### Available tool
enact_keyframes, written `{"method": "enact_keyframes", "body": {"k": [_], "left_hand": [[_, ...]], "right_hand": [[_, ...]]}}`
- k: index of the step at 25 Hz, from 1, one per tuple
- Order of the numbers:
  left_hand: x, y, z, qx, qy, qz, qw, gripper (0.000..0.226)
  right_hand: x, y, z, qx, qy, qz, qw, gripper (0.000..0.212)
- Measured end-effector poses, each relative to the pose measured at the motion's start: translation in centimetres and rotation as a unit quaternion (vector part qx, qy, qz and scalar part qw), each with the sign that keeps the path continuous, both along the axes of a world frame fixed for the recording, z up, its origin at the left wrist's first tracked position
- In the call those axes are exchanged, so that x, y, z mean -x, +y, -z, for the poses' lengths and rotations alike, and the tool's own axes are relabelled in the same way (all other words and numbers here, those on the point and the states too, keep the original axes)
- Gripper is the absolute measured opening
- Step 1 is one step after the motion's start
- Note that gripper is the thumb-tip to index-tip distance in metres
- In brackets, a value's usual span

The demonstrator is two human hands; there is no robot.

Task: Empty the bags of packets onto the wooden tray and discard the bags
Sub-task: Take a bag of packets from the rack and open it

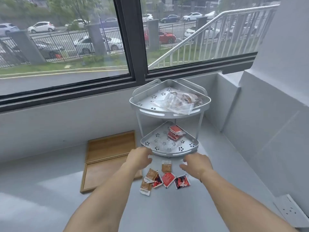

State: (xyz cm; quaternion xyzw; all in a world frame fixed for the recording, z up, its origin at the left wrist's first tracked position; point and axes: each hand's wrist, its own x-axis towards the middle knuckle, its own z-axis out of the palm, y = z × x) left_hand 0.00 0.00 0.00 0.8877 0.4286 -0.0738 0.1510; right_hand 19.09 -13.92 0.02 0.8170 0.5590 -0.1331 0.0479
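1. Both hands are reaching forward, and neither holds anything: my left hand (139, 157) has its fingers loosely spread at the front rim of the lower shelf, whether touching I cannot tell, and my right hand (194, 163) hovers with fingers relaxed just short of the same rim.
2. Beyond both hands stands the two-tier metal corner rack (168, 114), backed into the corner of the grey ledge (50, 190), which I judge keeps it steady while I pull from it.
3. Left of my left hand lies the wooden tray (107, 158), flat on the ledge and holding no packets yet; its near corner is hidden by my forearm.
4. Up beyond my hands, on the top shelf, a clear bag of brown packets (180, 100) lies slumped, its loose mouth toward me.
5. Just past my fingertips, on the lower shelf, a second clear bag (167, 139) holds stacked red packets (174, 132) at its far end; I judge this one is my target.
6. Between and just beneath my hands, loose brown and red packets (164, 179) lie scattered on the ledge, right of the tray rather than on it, so they need moving.
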Motion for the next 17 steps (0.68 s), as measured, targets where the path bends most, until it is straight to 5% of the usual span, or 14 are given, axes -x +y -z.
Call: {"method": "enact_keyframes", "body": {"k": [17], "left_hand": [[-6.4,11.2,7.3,-0.128,0.08,0.192,0.97,0.034]], "right_hand": [[-0.6,11.3,7.6,-0.024,0.024,-0.093,0.995,0.036]]}}
